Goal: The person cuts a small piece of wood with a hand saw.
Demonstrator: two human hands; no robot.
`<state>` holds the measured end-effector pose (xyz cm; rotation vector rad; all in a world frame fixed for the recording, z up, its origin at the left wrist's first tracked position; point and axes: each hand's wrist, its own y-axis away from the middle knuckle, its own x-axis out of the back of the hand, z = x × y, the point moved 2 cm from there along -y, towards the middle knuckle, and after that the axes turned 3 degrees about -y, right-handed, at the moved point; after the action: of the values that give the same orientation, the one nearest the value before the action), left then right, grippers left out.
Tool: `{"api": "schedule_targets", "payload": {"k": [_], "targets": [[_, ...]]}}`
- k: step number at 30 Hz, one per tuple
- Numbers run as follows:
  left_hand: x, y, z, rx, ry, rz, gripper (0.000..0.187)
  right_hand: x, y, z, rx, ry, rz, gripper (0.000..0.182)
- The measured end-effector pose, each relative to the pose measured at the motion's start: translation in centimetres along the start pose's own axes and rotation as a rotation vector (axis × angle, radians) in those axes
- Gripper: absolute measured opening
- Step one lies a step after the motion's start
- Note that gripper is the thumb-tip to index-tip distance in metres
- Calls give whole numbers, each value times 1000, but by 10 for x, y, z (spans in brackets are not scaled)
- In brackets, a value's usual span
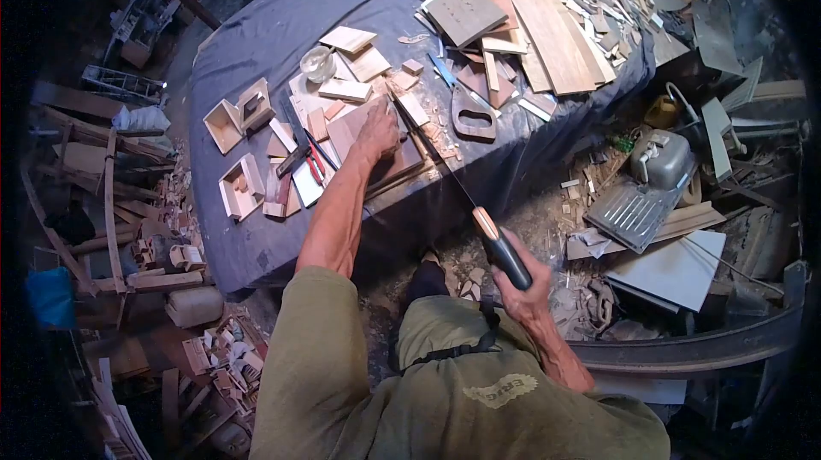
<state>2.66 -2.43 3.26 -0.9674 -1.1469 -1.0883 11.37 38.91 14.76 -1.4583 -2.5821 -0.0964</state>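
My right hand point(523, 276) is wrapped round the dark handle of a saw point(502, 249). The thin blade runs up and left from the handle, over the table's front edge, to a small pale wood piece point(411, 109). My left hand point(379, 131) presses down on a brown board point(396, 161) beside the blade's far end. Its fingers look curled; what they grip, if anything, is hidden. Under the board lies a paler wooden base. A glass jar point(317, 64) and light wood blocks point(345, 90) stand just behind my left hand.
A second handsaw point(474, 114) lies right of the blade. Red-handled pliers point(315, 164) and small wooden boxes point(224, 126) are on the left of the cloth-covered table point(282, 260). Long boards point(547, 24) and offcuts cover the back right. A metal sink point(637, 203) stands at right.
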Motion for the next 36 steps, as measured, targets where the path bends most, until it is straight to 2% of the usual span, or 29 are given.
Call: {"api": "schedule_targets", "payload": {"k": [2, 6, 9, 12, 13, 16, 19, 21, 23, 24, 27, 31, 32, 35, 36], "targets": [[9, 2, 6, -38, -26, 0, 40, -11, -24, -8, -70, 21, -29, 59], [0, -2, 0, -78, -104, -15, 34, -10, -27, -3, -14, 10, -20, 58], [-23, -2, -9, -68, -25, 296, 34, 3, 5, -1, -75, -91, 9, 58], [3, 2, 6, -62, -47, 41, 38, 13, 17, 8, 51, -7, 13, 58], [3, 3, 7, -57, -52, 76, 39, 13, 16, 5, 74, 6, 7, 59], [-1, 4, 6, -23, -36, 141, 43, -8, -20, -5, -101, -34, -23, 57], [6, 2, 7, 15, -20, 88, 44, -14, -34, -8, -17, -3, -26, 59], [13, 6, 15, 17, -72, -10, 43, -6, -20, 1, -76, -16, -14, 61], [3, 4, 3, -6, 8, 95, 42, 4, 7, 7, -77, -64, 15, 61], [2, 6, 5, -20, 52, 139, 41, 12, 16, 3, -9, -22, 19, 61], [3, 6, 7, 8, 48, 90, 40, 12, 16, -2, -38, 14, 27, 55], [-7, 4, 4, 43, 25, 106, 41, -18, -31, 0, -4, -13, -3, 60], [-5, 8, 5, 45, 33, 115, 42, -17, -32, -6, -105, -12, -35, 59], [-15, 9, 3, 38, 30, 129, 42, -10, -16, 3, -84, -64, -14, 58], [-12, 1, -3, 38, 15, 150, 43, -5, -5, 8, 5, -32, 24, 58]]}}
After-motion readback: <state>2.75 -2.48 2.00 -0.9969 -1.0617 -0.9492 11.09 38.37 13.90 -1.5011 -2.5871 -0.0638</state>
